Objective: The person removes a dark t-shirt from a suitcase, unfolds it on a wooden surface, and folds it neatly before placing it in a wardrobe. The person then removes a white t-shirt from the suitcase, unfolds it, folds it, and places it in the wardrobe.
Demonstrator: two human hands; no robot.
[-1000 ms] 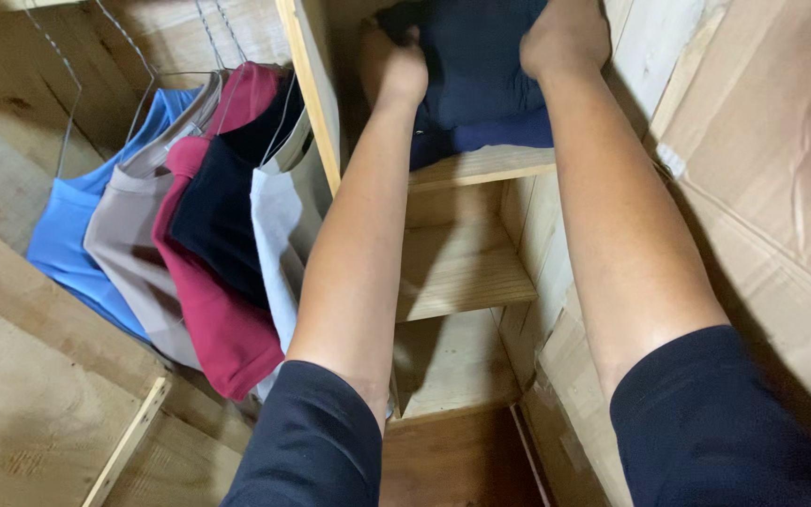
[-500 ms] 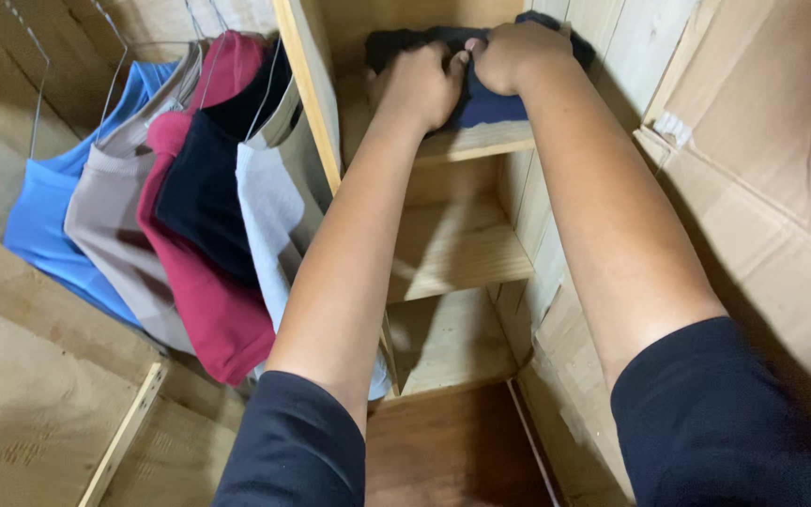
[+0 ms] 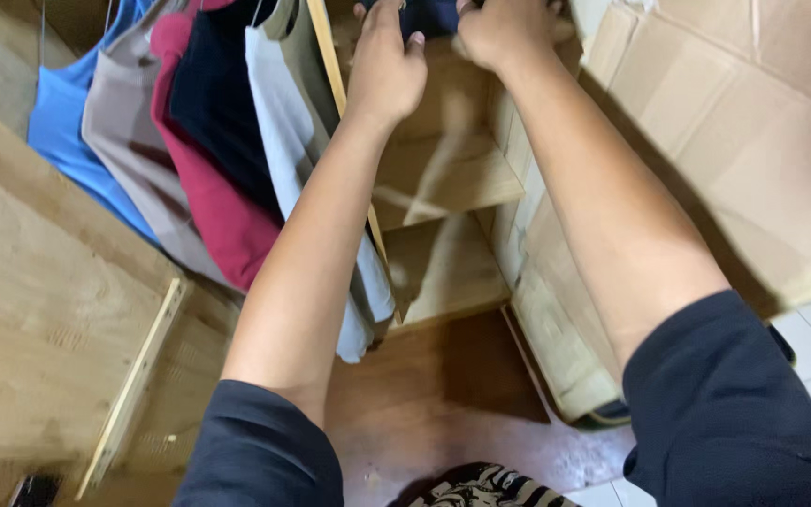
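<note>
both hands up at top shelf: left hand (image 3: 385, 68) and right hand (image 3: 502, 30) touching dark folded cloth (image 3: 432, 13); hung shirts (image 3: 190, 141) left.

A dark navy garment (image 3: 429, 13) lay at the 12 o'clock edge of view, mostly cut off, folded on a wooden shelf (image 3: 443, 178) compartment.

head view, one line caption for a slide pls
Both hands, left hand and right hand, reach a dark folded garment on a wooden shelf beside hanging shirts.
</note>
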